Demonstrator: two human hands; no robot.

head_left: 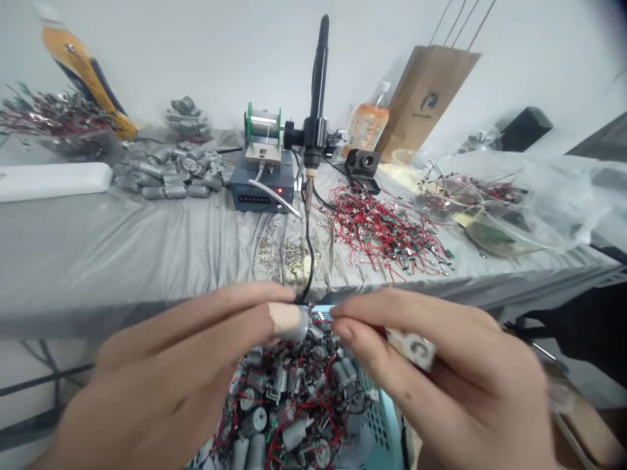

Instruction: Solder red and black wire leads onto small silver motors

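Note:
My left hand (186,372) is closed round a small grey motor (296,328), its end facing right. My right hand (450,365) pinches thumb and forefinger together on a thin wire lead, mostly hidden by the fingers. Under the right fingers shows a pale, flat end piece (416,349), apparently on that lead. Both hands hover over a light blue plastic basket (379,424), their fingertips close but apart. Inside the basket lie many grey motors (296,432) with red and black wires.
On the cloth-covered table (147,254), a soldering iron (316,124) hangs tip-down in a stand beside a solder spool (264,123) and a blue control box (259,192). Motors (171,170) are piled left, red wire leads (386,228) right. Bottles and a paper bag (426,98) stand behind.

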